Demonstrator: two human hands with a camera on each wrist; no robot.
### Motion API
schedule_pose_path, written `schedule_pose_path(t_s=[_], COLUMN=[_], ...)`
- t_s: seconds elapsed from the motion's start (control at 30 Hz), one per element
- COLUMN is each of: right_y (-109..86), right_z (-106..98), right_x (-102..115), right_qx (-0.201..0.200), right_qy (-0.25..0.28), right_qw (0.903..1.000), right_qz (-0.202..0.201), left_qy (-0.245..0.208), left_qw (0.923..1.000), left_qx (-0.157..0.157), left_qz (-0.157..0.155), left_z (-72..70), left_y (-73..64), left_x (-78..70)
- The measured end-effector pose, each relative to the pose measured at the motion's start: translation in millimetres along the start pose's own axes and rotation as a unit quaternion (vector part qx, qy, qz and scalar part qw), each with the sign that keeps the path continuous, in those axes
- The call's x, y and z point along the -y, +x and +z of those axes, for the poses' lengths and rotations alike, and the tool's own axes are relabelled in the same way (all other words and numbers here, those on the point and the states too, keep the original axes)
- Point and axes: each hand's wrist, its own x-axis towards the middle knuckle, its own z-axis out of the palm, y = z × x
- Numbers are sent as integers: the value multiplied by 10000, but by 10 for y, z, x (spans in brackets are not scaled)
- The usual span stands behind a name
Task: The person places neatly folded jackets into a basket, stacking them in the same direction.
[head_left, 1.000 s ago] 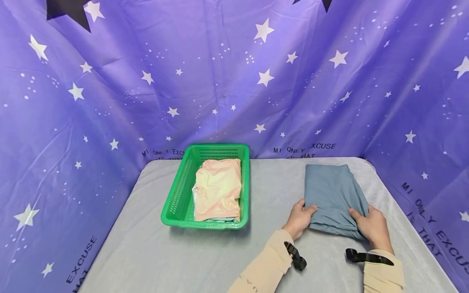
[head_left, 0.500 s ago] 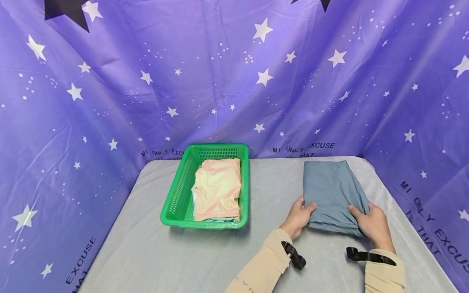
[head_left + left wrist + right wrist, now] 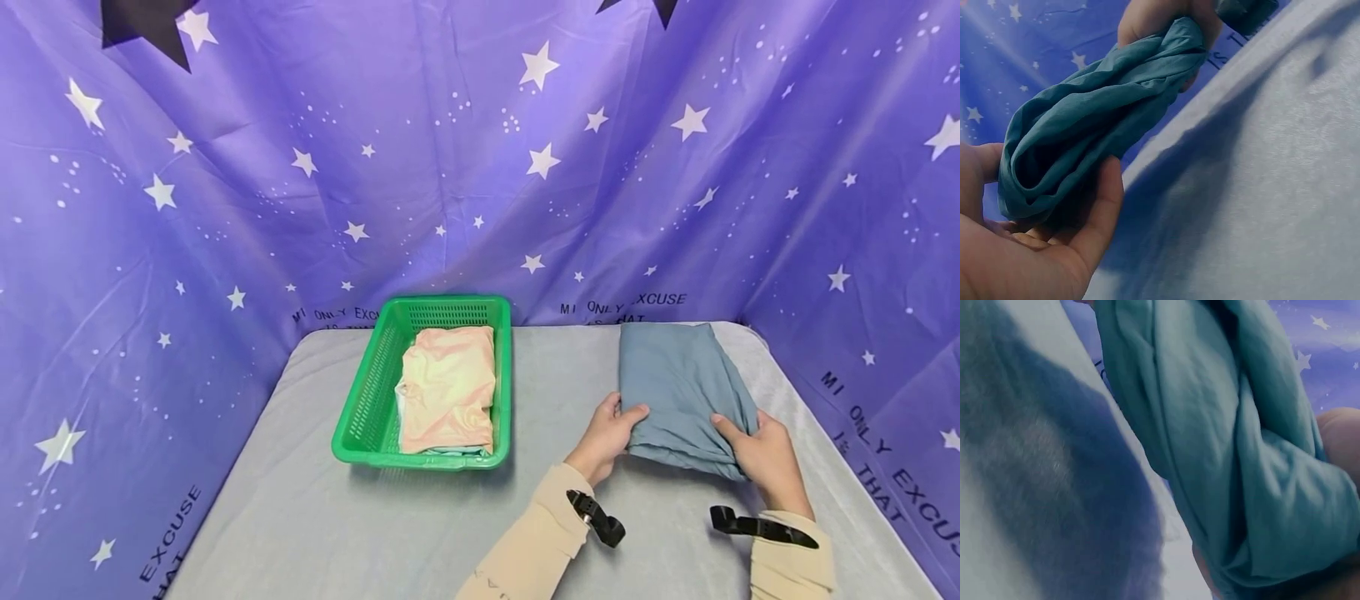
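A folded blue-grey garment [image 3: 678, 392] is held flat between both hands over the right part of the table. My left hand [image 3: 606, 435] grips its near left corner, thumb on top. At the near right corner my right hand [image 3: 772, 462] holds it with the thumb over the cloth and the fingers beneath. The left wrist view shows the looped, layered edge of the folded garment [image 3: 1094, 106] raised above the table, with a shadow below. Close up in the right wrist view, the garment [image 3: 1197, 419] hides most of the right hand.
A green plastic basket [image 3: 504, 383] stands left of the hands on the grey cloth-covered table [image 3: 300, 517]. Inside it lies a folded pink garment [image 3: 450, 383] on top of other cloth. A purple star-printed curtain [image 3: 465, 183] rises behind the table and along both sides.
Both hands have lifted the garment a little and shifted it slightly away from the person. The basket and what it holds stay in place.
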Motion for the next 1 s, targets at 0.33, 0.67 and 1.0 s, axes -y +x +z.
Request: schedule_pose_path(t_s=[0.33,0.67,1.0], right_y=[-63,-92,-92], right_z=[9,101,178], right_x=[156,372,542], right_qx=[132,414,647], right_qy=[621,869,1120], right_qw=[9975,9944,9908], right_qz=[-316,-444,-395], left_qy=[-105,-141,43], left_qw=[9999,9987,9956], left_qx=[-34,-167,-338], left_qz=[102,459,871], left_z=[-126,-291,-366], left_y=[-106,-179,-229], left_x=[-77,-225,-348])
